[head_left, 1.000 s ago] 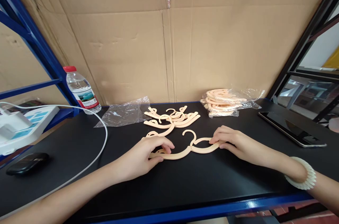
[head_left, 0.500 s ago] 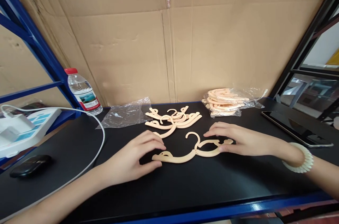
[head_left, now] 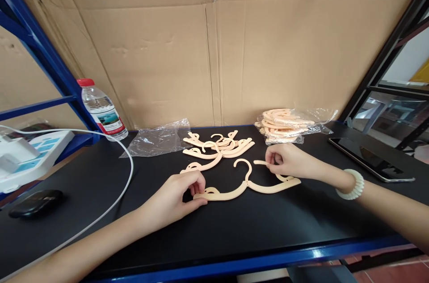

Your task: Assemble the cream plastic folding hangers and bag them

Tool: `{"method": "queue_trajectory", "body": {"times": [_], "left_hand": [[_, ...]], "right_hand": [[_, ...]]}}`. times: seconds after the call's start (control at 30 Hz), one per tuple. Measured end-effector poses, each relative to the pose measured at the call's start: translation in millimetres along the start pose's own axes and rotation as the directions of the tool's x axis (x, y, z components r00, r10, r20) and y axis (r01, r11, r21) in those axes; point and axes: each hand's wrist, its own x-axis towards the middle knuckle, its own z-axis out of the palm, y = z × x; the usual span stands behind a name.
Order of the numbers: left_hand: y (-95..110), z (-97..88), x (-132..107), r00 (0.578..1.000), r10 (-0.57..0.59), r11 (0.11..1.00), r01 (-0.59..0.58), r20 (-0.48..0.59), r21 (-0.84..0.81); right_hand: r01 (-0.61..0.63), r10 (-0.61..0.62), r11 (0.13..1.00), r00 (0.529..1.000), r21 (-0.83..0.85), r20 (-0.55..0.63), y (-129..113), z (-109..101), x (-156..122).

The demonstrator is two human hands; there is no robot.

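Note:
A cream folding clothes hanger (head_left: 268, 188) lies spread on the black table, its hook toward the back. My left hand (head_left: 179, 191) is closed on the tip of its left arm, thumb in front and fingers curled behind. Above the hanger's right arm, my right hand (head_left: 288, 160) pinches a thin cream bar (head_left: 260, 162), whose free end points left toward the hook. The bar's other end is hidden behind my fingers, so I cannot tell how it joins the arm. Just behind lie several similar hangers (head_left: 203, 166), overlapping each other.
At the back right sits a bagged stack of hangers (head_left: 284, 123). A dark tablet (head_left: 368, 158) lies on the right. Toward the left are a crumpled clear bag (head_left: 157, 140), a water bottle (head_left: 105, 115), a white cable (head_left: 131, 171), a mouse (head_left: 35, 203) and a power strip (head_left: 50, 151).
My right hand has moved up and back from the hanger's right arm, swinging the thin bar away from it. My left hand has closed on the left tip. The view has shifted slightly.

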Motion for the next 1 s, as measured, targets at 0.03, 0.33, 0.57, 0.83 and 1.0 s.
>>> {"method": "queue_trajectory", "body": {"times": [0.03,0.33,0.57,0.83,1.0], "left_hand": [[-0.3,0.0,-0.2,1.000,0.013,1.000,-0.013,0.004,0.017],[21.6,-6.6,-21.6,0.990,0.136,0.891,-0.141,0.043,0.432],[111.8,78.4,-1.4,0.903,0.237,0.926,-0.099,-0.358,0.364],[164.3,130.9,60.2,0.976,-0.053,0.945,0.118,-0.212,0.306],[163.8,126.1,70.7,0.984,-0.104,0.941,0.145,-0.147,0.305]], "right_hand": [[-0.039,0.039,0.999,0.999,0.036,-0.003,6.8,-2.8,0.0],[-0.211,0.207,0.967,0.977,-0.143,-0.044,56.6,-36.5,-66.7],[0.180,-0.170,0.973,0.982,-0.143,0.078,19.1,-21.5,-82.2],[0.209,-0.205,0.977,0.976,-0.051,0.074,4.7,-10.3,-89.9],[0.160,-0.154,0.983,0.986,-0.089,0.067,-7.0,-9.0,-99.8]]}}
